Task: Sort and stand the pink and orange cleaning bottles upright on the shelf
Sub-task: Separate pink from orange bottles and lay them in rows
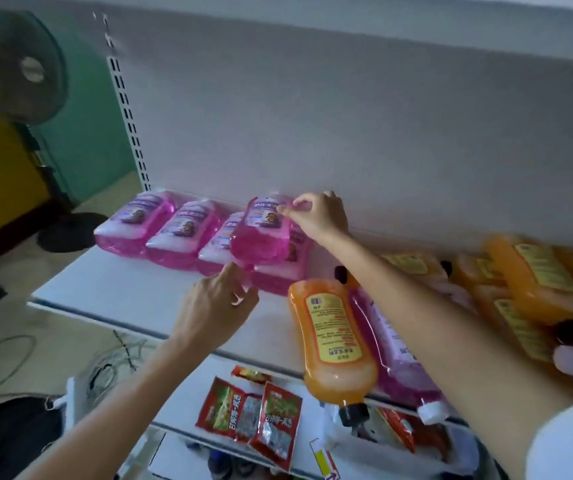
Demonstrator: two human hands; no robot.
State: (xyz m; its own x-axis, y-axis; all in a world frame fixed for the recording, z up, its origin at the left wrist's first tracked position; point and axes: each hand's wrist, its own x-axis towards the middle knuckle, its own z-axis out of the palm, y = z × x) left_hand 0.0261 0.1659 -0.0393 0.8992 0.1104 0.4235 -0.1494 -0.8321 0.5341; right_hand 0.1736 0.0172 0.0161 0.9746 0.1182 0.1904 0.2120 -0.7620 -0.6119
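Several pink bottles (181, 233) lie side by side at the back left of the white shelf (122, 289). One pink bottle (261, 237) is tilted up over them; my right hand (318, 216) grips its upper end near the back wall. My left hand (216, 306) hovers just below that bottle's base with loosely curled fingers and holds nothing. An orange bottle (333, 334) lies flat, its black cap hanging over the shelf's front edge. Beside it, under my right forearm, lies another pink bottle (396, 351). Several orange bottles (537, 282) are piled flat at the right.
The lower shelf (188, 386) carries red snack packets (243, 410). A standing fan (18, 71) and loose cables (1, 362) are on the floor to the left. A slotted shelf upright (129, 116) marks the left end.
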